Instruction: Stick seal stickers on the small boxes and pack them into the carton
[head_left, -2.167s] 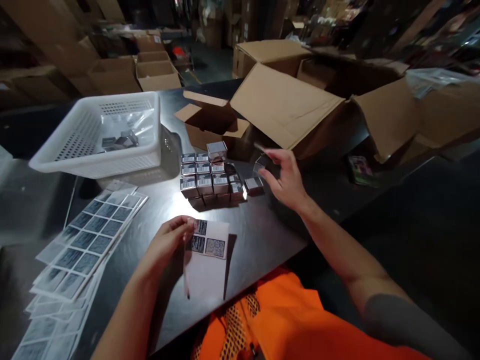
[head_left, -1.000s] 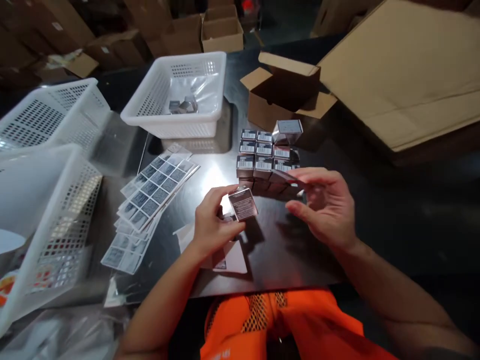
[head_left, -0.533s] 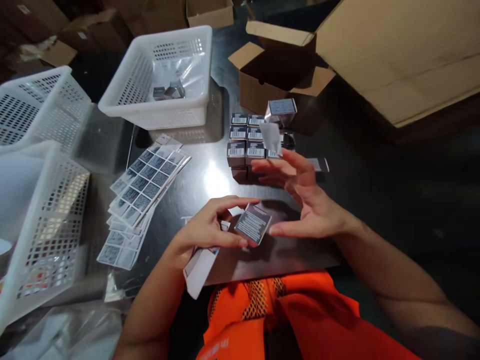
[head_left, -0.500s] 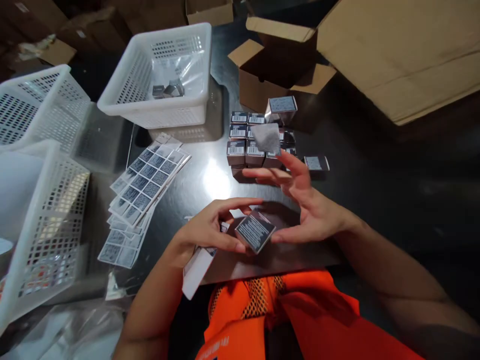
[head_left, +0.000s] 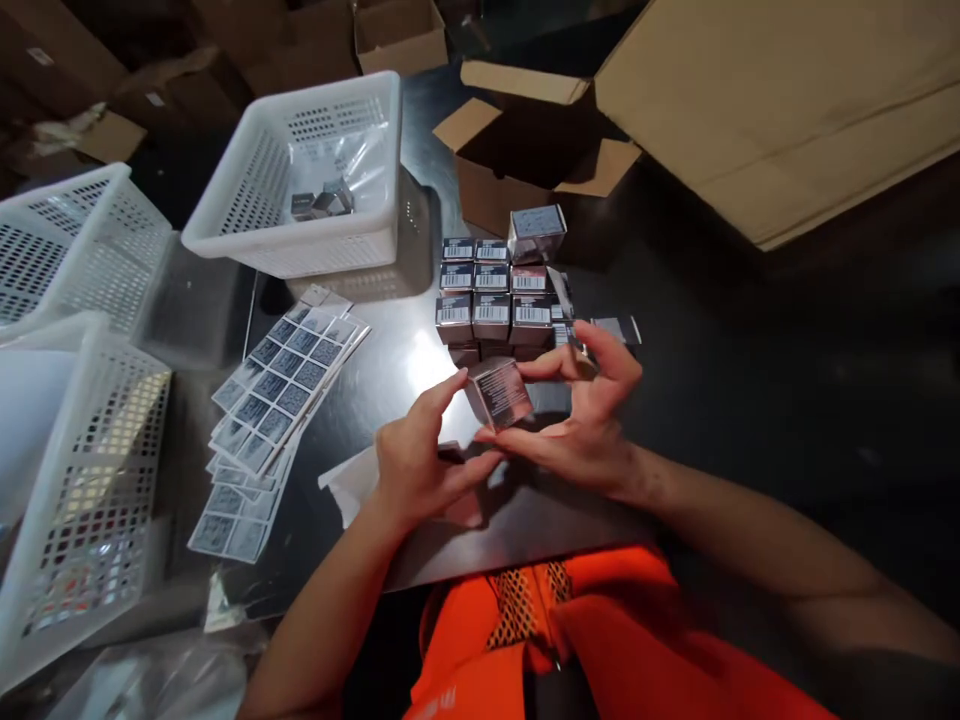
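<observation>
A small dark carton with fine print on its faces is held tilted above the table's near part. My right hand grips it between thumb and a finger. A thin grey label stands edge-on at my right index fingertip. My left hand has its index fingertip and thumb at the carton's left side, closed on it. Beneath that hand lies a white label sheet, partly hidden. Just beyond, small cartons with barcodes stand in rows. One carton with a grey label on top sits behind them.
Printed label sheets lie fanned at left. A white basket with a few small cartons stands behind; further baskets line the left edge. An open cardboard box and a large cardboard piece occupy the back right.
The carton has moved up and away from me and been turned. My right fingers have closed around it, and the label at my fingertip has swung edge-on. The white sheet now lies flatter.
</observation>
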